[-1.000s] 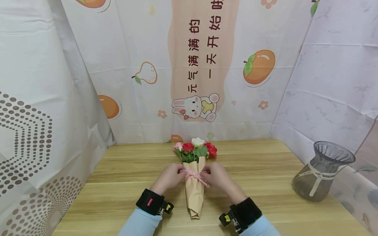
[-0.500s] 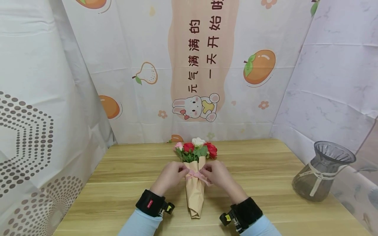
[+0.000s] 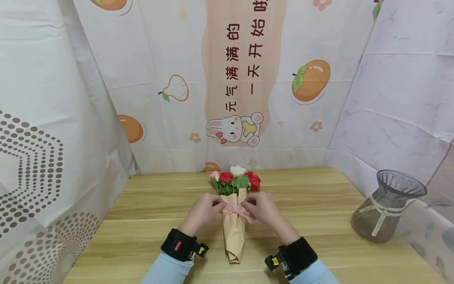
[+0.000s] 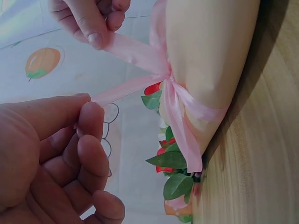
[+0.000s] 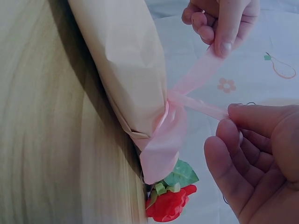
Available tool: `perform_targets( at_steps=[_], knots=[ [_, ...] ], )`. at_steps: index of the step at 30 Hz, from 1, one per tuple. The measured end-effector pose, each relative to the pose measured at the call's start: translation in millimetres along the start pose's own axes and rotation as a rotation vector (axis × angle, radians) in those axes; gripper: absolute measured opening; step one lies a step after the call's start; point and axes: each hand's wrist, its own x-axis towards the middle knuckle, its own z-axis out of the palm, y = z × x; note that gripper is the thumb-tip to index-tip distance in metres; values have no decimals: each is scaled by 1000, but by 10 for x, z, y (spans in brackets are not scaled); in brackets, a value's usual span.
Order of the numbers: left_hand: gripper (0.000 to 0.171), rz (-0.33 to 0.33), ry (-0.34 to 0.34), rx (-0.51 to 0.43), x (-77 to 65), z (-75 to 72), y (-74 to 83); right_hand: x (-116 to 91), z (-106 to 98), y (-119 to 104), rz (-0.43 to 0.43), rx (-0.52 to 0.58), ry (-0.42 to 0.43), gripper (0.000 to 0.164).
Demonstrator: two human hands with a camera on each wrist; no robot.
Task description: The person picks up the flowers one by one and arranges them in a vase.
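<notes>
A bouquet wrapped in tan paper [image 3: 234, 236] lies on the table, its red, white and pink roses [image 3: 226, 177] pointing away from me. Pink ribbon [image 3: 232, 210] goes round the wrap, with a knot at the front and loose tails hanging down. My left hand [image 3: 203, 212] pinches one strand between thumb and index finger, the other fingers loosely bent. On the opposite side, my right hand [image 3: 263, 210] pinches a second strand [image 5: 203, 106] in the same way. Both strands stretch out from the knot [image 4: 169, 77], above the paper in the wrist views.
A grey glass vase [image 3: 377, 217] with a pale cord round its neck stands at the table's right side. The wooden table [image 3: 156, 205] meets a printed curtain [image 3: 163, 130] at the back, with more hanging cloth on both sides.
Both hands have shifted up slightly, still pinching the ribbon strands. The bouquet and vase keep their places.
</notes>
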Motion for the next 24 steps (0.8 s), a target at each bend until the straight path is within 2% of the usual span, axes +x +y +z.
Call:
perform_targets(
  at_steps=[5, 14, 24],
  knots=[
    [17, -2, 7, 2, -3, -36, -18, 4, -26, -1, 11, 29, -3, 11],
    [16, -46, 29, -9, -21, -70, -59, -3, -60, -5, 47, 68, -7, 9],
    [13, -73, 25, -35, -45, -113, -63, -10, -97, 24, 89, 54, -2, 8]
  ],
)
